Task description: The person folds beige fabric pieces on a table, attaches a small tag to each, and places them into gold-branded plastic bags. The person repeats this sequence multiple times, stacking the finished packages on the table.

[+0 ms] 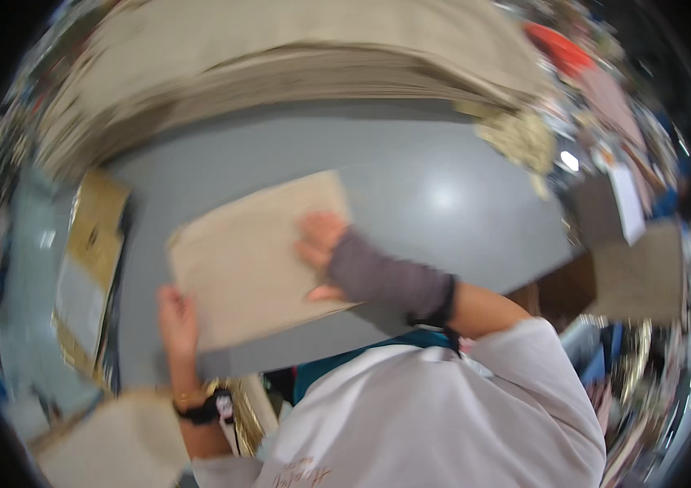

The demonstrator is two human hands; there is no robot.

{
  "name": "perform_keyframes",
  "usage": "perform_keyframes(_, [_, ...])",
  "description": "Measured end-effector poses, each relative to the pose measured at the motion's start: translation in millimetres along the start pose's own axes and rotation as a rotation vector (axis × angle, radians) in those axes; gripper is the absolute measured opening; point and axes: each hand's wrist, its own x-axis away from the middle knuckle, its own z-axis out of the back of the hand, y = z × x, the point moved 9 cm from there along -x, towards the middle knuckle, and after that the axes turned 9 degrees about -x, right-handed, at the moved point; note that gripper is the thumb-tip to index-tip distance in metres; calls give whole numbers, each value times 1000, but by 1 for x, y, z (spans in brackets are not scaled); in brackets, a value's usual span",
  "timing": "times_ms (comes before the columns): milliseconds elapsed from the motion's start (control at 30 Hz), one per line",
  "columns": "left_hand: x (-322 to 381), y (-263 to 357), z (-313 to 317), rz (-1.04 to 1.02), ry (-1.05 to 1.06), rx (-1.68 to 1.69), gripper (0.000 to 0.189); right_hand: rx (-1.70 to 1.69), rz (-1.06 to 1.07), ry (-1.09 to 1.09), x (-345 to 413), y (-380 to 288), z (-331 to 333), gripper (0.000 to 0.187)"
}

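A folded beige cloth panel (254,262) lies flat on a grey tabletop (443,226). My left hand (177,311) is at the panel's left edge, fingers bent; blur hides whether they grip it. My right hand (321,244) rests palm down on the panel's right part, fingers spread, with a grey-purple sleeve over the wrist. Both hands are blurred.
A thick stack of beige fabric (321,67) spans the far side of the table. Crumpled yellowish cloth (522,137) lies at the far right corner. A gold and white box or packet (92,268) stands beyond the left edge. Brown and white boxes (601,207) stand at the right.
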Motion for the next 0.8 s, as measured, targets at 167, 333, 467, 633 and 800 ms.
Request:
perform_keyframes(167, [3, 101, 1, -616, 211, -656, 66, 48, -10, 59, -2, -7, -25, 88])
perform_keyframes(333, [-11, 94, -29, -574, -112, -697, 70, -614, -42, -139, 54, 5, 21, 49])
perform_keyframes(467, [-3, 117, -19, -614, -22, -812, 59, -386, -919, 464, 241, 117, 143, 21])
perform_keyframes(633, [-1, 246, -85, -778, -178, -514, 41, 459, -1216, 837, 407, 180, 257, 21])
perform_keyframes(800, [43, 434, -242, -1266, -447, -176, 38, 501, -1162, 854, 422, 203, 247, 13])
